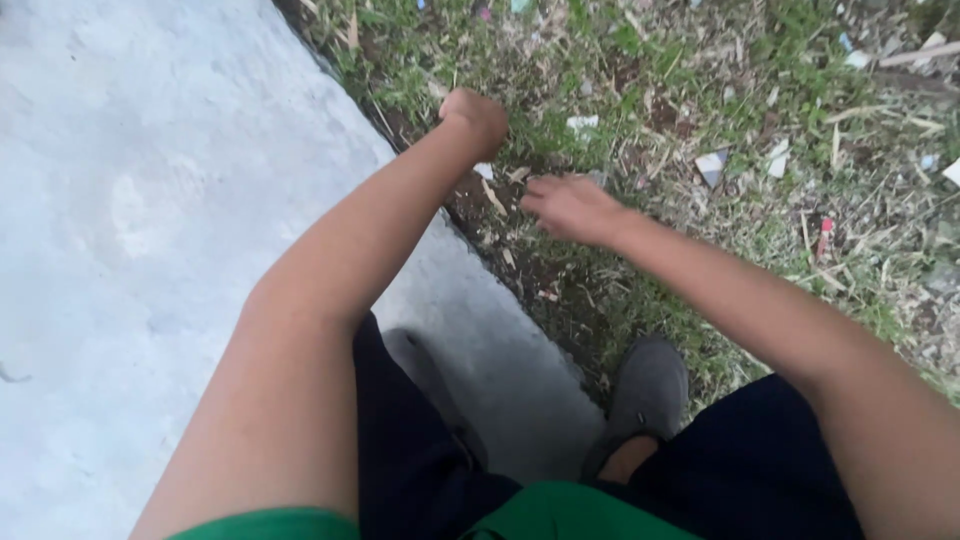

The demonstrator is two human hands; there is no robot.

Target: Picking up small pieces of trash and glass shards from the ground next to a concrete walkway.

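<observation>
Head view, looking down at the edge of a pale concrete slab [150, 200] where it meets a strip of grass and dark soil [560, 290].

Left hand [478, 118]: closed in a fist low in the grass [540, 120] at the slab edge, back of the hand toward the camera. The grip looks pressed together; what it encloses, if anything, cannot be told, as the fingers are hidden. Nearest things: green blades and bare soil just beside it.

Right hand [570, 207]: palm down over the soil, fingers loosely spread and slightly blurred, pinching nothing visible. A small white scrap [484, 171] lies between the two hands, apart from both.

Judgement on doing the pull well: grasp the grass low, near the soil, pull steadily along the stem, and keep the free hand flat beside it to steady the ground and body.

Litter, by place:
- white flat scrap [582, 122], right of the left fist
- grey-white triangular piece [712, 165], farther right
- small red wrapper bit [826, 228], right side
- pale blue fragments [930, 160] near the right edge
Printing on any of them is too small to tell.

A grey shoe [650, 390] stands on the grass at the slab edge; dark shorts [420, 470] and a green shirt hem [560, 515] fill the bottom.
</observation>
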